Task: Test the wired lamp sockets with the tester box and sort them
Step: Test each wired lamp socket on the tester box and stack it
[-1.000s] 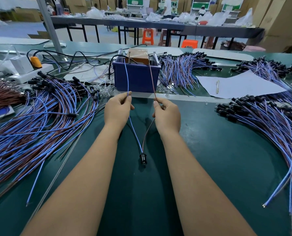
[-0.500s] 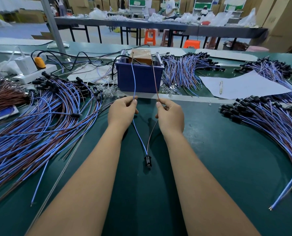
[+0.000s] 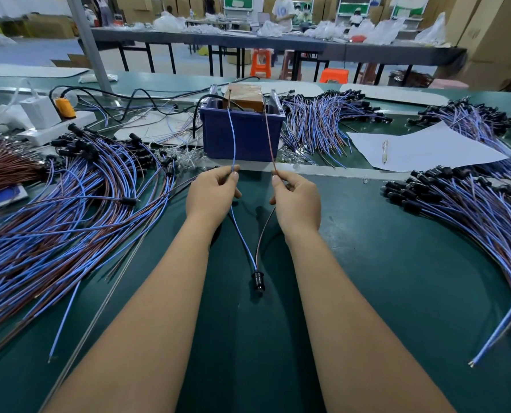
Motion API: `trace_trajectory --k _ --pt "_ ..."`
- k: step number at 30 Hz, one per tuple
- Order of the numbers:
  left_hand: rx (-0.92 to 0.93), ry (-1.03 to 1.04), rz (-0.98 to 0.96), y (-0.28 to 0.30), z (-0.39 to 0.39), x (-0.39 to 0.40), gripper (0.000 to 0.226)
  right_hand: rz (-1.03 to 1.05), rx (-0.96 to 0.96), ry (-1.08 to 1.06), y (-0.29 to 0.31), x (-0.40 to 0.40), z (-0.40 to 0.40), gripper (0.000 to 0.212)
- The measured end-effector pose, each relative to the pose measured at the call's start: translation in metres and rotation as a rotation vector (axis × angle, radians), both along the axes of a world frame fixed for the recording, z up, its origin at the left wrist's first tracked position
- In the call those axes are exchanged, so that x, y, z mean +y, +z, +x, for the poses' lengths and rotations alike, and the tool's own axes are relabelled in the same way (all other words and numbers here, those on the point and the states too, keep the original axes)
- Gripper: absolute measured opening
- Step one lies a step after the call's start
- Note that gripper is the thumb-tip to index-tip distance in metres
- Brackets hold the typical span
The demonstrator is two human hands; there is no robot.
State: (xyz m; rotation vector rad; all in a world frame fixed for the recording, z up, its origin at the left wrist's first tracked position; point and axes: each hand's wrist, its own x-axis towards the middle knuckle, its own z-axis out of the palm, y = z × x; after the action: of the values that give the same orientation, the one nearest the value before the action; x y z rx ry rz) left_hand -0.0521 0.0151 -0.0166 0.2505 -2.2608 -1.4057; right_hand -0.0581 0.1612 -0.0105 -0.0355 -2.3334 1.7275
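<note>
Left hand (image 3: 211, 195) grip pinches the blue wire (image 3: 233, 144), right hand (image 3: 297, 201) grip pinches the brown wire (image 3: 268, 138); black socket (image 3: 258, 281) hangs below, tester box (image 3: 244, 135) beyond

Your left hand (image 3: 211, 195) pinches the blue wire (image 3: 233, 138) and your right hand (image 3: 297, 201) pinches the brown wire (image 3: 268, 138). Both wires run up into the blue tester box (image 3: 242, 135) ahead of you. Below your hands they meet at a black lamp socket (image 3: 258, 282), which hangs between your forearms over the green table (image 3: 397, 278). A pile of wired sockets (image 3: 69, 210) lies to your left, and another pile (image 3: 471, 210) to your right. A white sheet (image 3: 427, 150) with a pen (image 3: 384, 151) on it lies right of the box.
</note>
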Motion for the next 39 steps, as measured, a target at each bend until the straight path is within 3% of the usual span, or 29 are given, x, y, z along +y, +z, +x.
trace_trajectory --k 39 --pt "0.004 -0.017 0.057 -0.0029 -0.0028 -0.0021 0.017 0.046 0.014 0.08 0.001 -0.0011 0.0028 0.021"
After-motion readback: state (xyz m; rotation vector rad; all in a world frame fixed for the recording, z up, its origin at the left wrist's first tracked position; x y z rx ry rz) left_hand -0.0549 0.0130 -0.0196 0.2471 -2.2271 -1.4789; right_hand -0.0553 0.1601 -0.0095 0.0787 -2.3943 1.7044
